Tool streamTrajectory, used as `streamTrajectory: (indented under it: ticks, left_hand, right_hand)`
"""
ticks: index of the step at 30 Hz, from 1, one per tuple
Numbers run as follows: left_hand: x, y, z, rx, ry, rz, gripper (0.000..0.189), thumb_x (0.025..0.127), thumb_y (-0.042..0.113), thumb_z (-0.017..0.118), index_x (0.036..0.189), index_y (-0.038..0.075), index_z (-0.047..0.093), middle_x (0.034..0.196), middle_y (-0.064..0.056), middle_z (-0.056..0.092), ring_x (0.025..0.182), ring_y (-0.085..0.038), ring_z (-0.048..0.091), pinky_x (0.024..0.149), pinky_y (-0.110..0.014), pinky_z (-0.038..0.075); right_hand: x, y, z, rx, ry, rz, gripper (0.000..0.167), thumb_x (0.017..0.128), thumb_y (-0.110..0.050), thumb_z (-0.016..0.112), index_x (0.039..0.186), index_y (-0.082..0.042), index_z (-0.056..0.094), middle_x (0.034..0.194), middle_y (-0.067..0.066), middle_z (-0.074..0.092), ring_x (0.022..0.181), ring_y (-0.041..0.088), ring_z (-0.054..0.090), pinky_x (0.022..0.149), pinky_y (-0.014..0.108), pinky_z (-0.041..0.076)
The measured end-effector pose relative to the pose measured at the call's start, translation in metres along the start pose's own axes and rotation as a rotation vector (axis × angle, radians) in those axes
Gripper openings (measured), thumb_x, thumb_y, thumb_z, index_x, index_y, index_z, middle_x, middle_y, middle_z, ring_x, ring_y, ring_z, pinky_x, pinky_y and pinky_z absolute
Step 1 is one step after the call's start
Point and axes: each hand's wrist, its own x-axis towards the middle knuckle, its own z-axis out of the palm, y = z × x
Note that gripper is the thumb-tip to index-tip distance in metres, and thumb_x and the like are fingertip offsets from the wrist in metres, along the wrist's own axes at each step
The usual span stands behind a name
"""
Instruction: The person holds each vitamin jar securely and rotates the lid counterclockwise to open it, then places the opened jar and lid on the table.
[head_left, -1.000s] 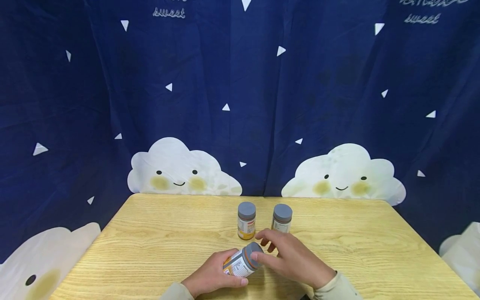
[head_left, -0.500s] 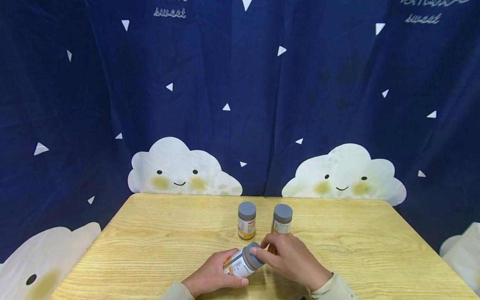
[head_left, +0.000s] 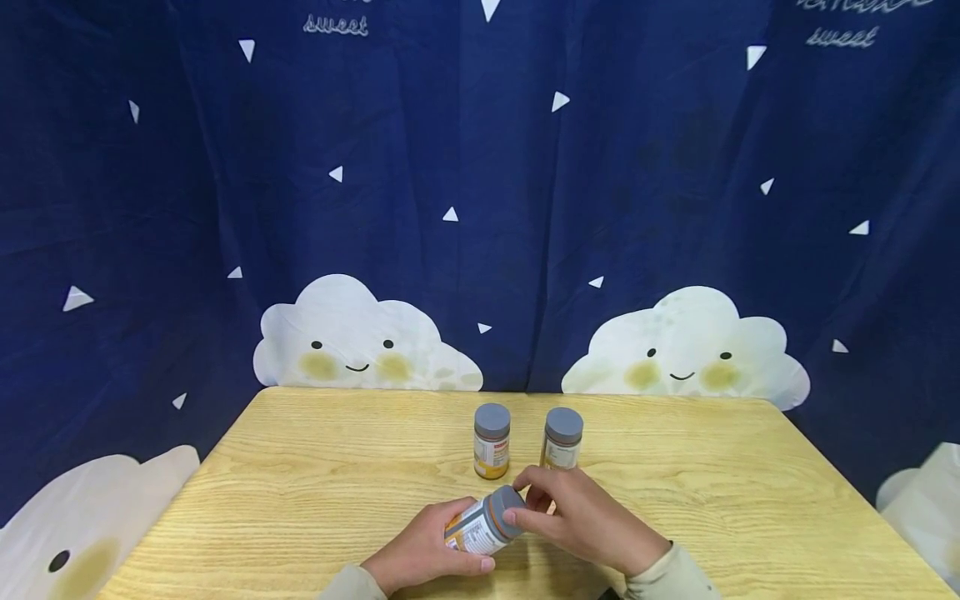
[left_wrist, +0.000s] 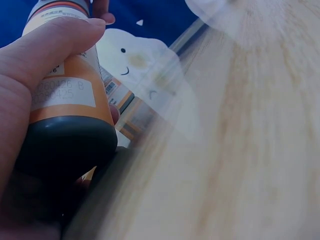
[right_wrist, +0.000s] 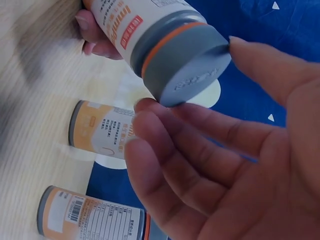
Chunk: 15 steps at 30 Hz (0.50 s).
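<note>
A supplement bottle (head_left: 477, 523) with an orange and white label lies tilted in my left hand (head_left: 424, 546). The thumb and fingers of that hand grip its body, cap end up and to the right; in the left wrist view its dark base (left_wrist: 70, 142) faces the camera. My right hand (head_left: 585, 521) pinches the grey screw cap (right_wrist: 195, 65) at its rim, thumb on one side and index finger on the other. An orange ring shows below the cap, which sits on the bottle. The other right fingers curl loosely beneath the cap.
Two similar capped bottles stand upright on the wooden table (head_left: 337, 467) beyond the hands: one bottle (head_left: 492, 442) behind the held one, another bottle (head_left: 562, 437) to its right, partly hidden by my right hand. A dark blue cloud-print curtain (head_left: 420, 208) hangs behind the table.
The right thumb and fingers close in on the cap, then shift slightly around its rim. The left hand and the held bottle stay nearly still.
</note>
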Motion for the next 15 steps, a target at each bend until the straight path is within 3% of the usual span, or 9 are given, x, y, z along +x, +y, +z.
streamTrajectory:
  ticks: [9,15]
  left_hand:
    - [-0.0004,-0.0004,0.0006,0.016,0.004,0.018,0.03,0.081,0.027,0.078,0.107,0.024,0.064,0.09,0.003,0.066,0.076,-0.009,0.06,0.067,-0.025,0.05]
    - [0.0003,0.0,0.0,0.001,0.0,0.006,0.031,0.081,0.027,0.078,0.108,0.024,0.064,0.091,0.002,0.067,0.077,-0.01,0.06,0.067,-0.026,0.05]
  right_hand:
    - [-0.0017,0.002,-0.0063,0.035,-0.063,-0.077,0.025,0.091,-0.033,0.067,0.112,-0.018,0.063,0.098,-0.008,0.065,0.084,0.008,0.06,0.064,0.023,0.051]
    - [-0.0035,0.0018,-0.0106,-0.001,-0.103,-0.098,0.033,0.09,-0.028,0.069,0.122,-0.024,0.059,0.111,-0.011,0.062,0.094,0.01,0.058,0.069,0.026,0.05]
